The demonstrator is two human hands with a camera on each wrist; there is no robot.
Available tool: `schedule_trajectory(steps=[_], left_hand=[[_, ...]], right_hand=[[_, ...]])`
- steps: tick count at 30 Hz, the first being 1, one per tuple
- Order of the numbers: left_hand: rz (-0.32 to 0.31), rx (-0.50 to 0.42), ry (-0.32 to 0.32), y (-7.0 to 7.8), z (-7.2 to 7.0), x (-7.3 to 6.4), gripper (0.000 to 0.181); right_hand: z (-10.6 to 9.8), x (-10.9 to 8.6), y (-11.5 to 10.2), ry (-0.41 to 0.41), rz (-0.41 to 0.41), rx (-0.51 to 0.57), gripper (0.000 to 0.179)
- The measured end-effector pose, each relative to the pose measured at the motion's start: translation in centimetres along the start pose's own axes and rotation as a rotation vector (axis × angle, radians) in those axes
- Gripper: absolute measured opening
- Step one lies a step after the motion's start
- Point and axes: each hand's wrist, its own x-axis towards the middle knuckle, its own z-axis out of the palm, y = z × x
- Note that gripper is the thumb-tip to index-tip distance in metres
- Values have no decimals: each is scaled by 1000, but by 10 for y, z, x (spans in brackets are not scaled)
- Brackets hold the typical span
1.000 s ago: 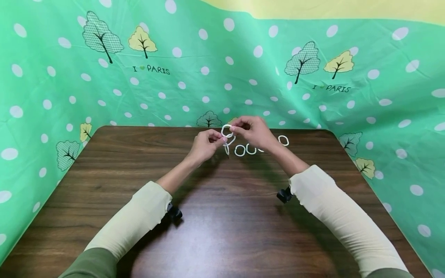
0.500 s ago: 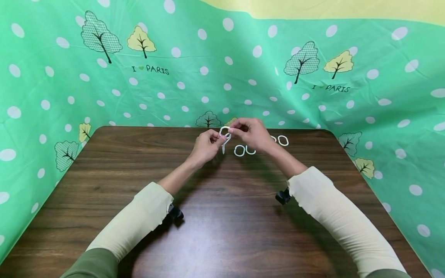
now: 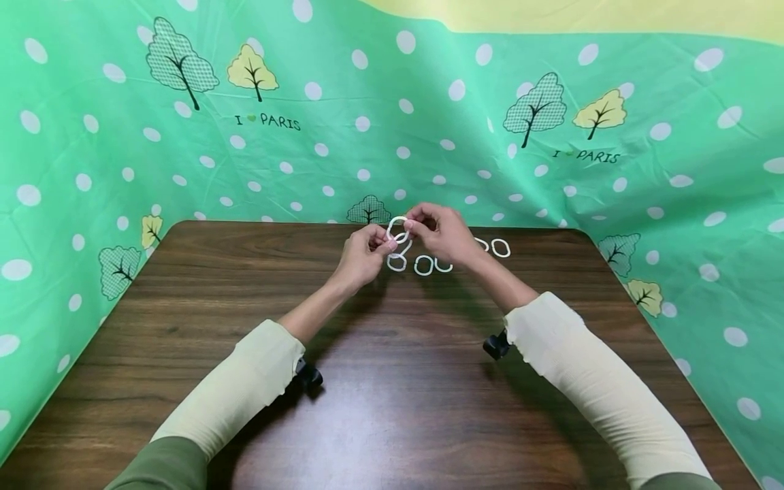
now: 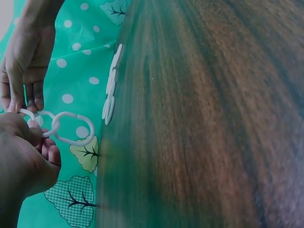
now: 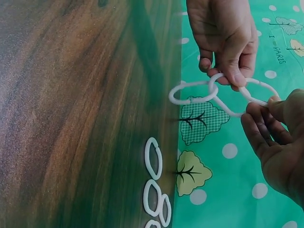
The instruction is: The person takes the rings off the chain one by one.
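In the head view, my left hand [image 3: 360, 257] pinches white plastic chain links between thumb and fingers above the table's far edge. Facing it, my right hand [image 3: 446, 235] pinches an upper link [image 3: 388, 230] by its right side. A middle link [image 5: 228, 109] passes through the left hand's grip, partly covered by fingers. Joined to it, a third link [image 5: 172, 95] hangs free; the left wrist view shows a small gap in the side of this hanging link [image 4: 92, 128]. Whether the upper link is hooked into the middle one, I cannot tell.
Several loose white links [image 3: 416, 265] lie on the dark wooden table [image 3: 392, 381] below and right of the hands, some partly hidden by the right hand and forearm. A green dotted cloth [image 3: 343, 136] hangs behind the table and along both sides.
The hanging link has swung from edge-on to facing the head camera. Both hands keep their pinches; the right hand has shifted slightly.
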Motion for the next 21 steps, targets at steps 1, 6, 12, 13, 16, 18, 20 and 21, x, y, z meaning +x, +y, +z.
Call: schedule_trajectory(steps=[1, 6, 12, 13, 16, 18, 20, 21], left_hand=[[7, -1, 1, 0, 0, 0, 8], [15, -26, -3, 0, -1, 0, 10], [6, -37, 8, -1, -3, 0, 12], [5, -35, 10, -1, -3, 0, 12], [3, -39, 13, -1, -5, 0, 10], [-1, -49, 14, -2, -6, 0, 10], [-6, -59, 13, -3, -6, 0, 10], [-8, -62, 12, -3, -7, 0, 10]], right_hand=[[-1, 1, 0, 2, 10, 3, 17], [-2, 3, 3, 13, 47, 26, 21], [-4, 6, 5, 40, 59, 76, 23], [-5, 7, 6, 48, 61, 86, 24], [-8, 10, 11, 65, 78, 117, 26], [-11, 11, 15, 73, 100, 122, 28], [-13, 11, 20, 77, 124, 119, 29], [-14, 12, 23, 79, 134, 113, 29]])
